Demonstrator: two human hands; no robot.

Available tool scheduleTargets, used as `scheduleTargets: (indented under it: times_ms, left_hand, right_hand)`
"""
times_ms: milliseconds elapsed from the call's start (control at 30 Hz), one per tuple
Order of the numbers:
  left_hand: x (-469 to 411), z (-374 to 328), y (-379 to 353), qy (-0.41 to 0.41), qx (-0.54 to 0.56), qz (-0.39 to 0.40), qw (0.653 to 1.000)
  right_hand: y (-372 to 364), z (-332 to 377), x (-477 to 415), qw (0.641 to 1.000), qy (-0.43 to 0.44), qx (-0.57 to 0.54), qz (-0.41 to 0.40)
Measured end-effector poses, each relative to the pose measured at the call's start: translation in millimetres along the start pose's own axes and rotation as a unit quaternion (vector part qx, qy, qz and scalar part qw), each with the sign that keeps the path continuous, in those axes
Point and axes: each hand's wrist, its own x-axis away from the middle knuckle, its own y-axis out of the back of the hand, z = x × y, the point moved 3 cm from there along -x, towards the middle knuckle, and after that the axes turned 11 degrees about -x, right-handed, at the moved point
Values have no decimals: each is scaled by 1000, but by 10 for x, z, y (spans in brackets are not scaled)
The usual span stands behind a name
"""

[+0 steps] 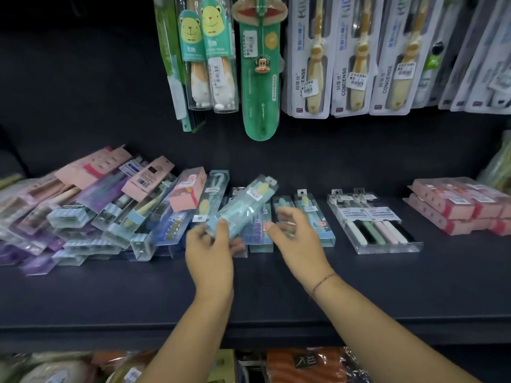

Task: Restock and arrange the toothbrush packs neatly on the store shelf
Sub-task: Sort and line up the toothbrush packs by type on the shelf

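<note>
Between thumb and fingers of the left hand point(210, 244) sits a blue toothbrush pack point(243, 205), pinched at its low end and tilted up. Just beside it the right hand point(293, 230) hangs loose, holding nothing. Left of both is a messy heap point(96, 211) (it looks wobbly); a bump could slide packs off the shelf point(276, 286).

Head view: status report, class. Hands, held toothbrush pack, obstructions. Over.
Left hand grips pale-blue clear plastic toothbrush pack, tilted above dark shelf. Right hand open beside it, holding nothing. Jumbled pile of pink and purple packs crowds left.
</note>
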Motion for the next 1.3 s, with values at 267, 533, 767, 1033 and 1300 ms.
scheduleTargets:
  times_ms: [267,533,767,1033,1300]
  left_hand:
    - [469,223,-393,51,-31,182,982]
    - [209,241,-296,-397,-530,88,744]
    - [-79,412,-242,-375,-648,44,661]
    - [-135,379,-244,-334,-624,9,707]
    - [-120,338,-158,-298,-605,4,738]
  right_hand:
    - [155,-54,53,985,-65,-158,-2]
    - [1006,-24,-129,984,-36,-65,-160]
    - [898,-69,-477,984,-18,107,-138]
    - [706,-224,-518,933,-71,303,-179]
    - [73,-70,-300,975,-43,218,5]
